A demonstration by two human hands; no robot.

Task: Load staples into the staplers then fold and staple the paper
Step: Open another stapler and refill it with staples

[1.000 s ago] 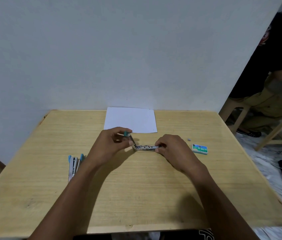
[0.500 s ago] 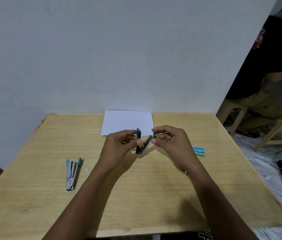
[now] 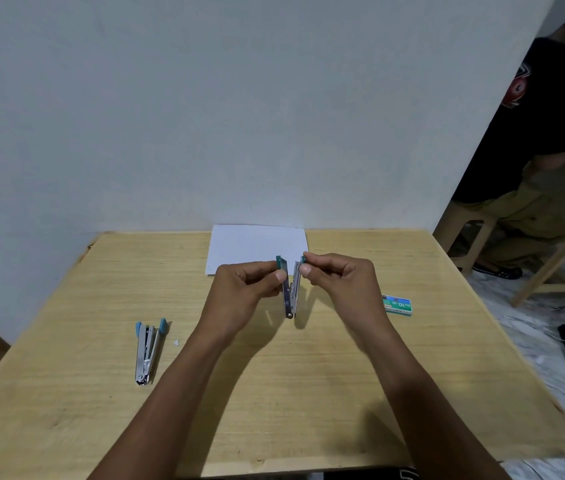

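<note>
Stapler number one is up off the table, held between your two hands in a narrow V with the hinge pointing down. Your left hand pinches one teal-tipped arm, and your right hand pinches the other, fingers curled shut around each. Just behind your hands, a white sheet of paper lies flat against the far edge. A green staple box rests near your right wrist. Well off to your left, a second stapler lies on the wood, its blue-tipped arms slightly spread.
</note>
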